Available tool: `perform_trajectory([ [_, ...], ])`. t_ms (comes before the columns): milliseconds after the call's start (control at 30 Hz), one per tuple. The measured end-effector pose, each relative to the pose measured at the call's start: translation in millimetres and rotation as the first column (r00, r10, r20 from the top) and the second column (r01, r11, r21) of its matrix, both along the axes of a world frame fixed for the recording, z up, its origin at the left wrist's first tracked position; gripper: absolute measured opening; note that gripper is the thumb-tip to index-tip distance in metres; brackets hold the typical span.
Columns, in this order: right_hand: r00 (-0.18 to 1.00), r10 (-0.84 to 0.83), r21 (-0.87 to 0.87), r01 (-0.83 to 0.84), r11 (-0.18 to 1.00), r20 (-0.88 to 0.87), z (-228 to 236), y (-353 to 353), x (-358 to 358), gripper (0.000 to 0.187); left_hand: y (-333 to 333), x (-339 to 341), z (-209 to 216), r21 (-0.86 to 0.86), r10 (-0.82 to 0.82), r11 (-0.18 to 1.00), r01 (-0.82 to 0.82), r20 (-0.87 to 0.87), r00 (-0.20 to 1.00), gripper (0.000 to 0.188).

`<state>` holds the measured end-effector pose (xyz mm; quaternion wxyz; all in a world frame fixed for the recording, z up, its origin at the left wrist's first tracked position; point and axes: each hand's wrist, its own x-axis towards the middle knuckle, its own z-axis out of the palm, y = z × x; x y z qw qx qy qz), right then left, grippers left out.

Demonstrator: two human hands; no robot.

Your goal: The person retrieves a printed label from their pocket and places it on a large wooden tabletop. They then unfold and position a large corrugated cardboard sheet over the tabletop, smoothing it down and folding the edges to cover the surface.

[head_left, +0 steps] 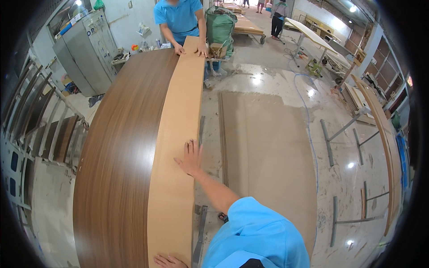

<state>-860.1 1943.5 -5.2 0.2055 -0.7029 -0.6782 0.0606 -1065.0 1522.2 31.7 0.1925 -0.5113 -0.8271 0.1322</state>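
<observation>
A long, tan, cardboard-like strip [178, 107] lies lengthwise over the right side of a dark brown wood-grain panel [116, 147]. My right hand [191, 159] rests palm down on the strip's right side, about halfway along, fingers spread and thumb out. Near the lower edge, my left hand [170, 261] lies flat on the near part of the strip, partly cut off by the picture. Across from me at the far end, a co-worker in a blue shirt [181, 20] has both hands on the strip's end.
Right of the panel, a flat brownish sheet stack [272, 156] lies on the floor, with a blue hose [308, 116] alongside. Metal stands [328, 143] are farther right. A grey cabinet [85, 53] and a rack of boards [40, 116] stand left; a green sack [220, 29] is behind.
</observation>
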Motion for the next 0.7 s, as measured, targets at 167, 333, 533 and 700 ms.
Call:
perform_trajectory([
  [167,0.993,0.100,-0.007,-0.100,0.995,0.070,5,81,29,0.091,-8,-20,-28,0.129,-0.036,0.992,0.000,0.274,0.961,0.054],
  [333,0.986,0.168,-0.063,-0.169,0.984,-0.015,10,113,50,0.090,-5,-14,-14,0.088,0.083,0.989,-0.119,0.337,0.938,0.052],
  [533,0.970,0.182,-0.136,-0.161,0.978,0.159,21,204,91,0.093,4,-5,17,-0.050,-0.031,0.998,0.048,0.294,0.955,0.051],
  [700,0.983,0.081,-0.068,-0.071,0.995,0.166,6,300,113,0.091,5,-7,10,-0.146,0.095,0.987,-0.062,0.231,0.968,0.054],
])
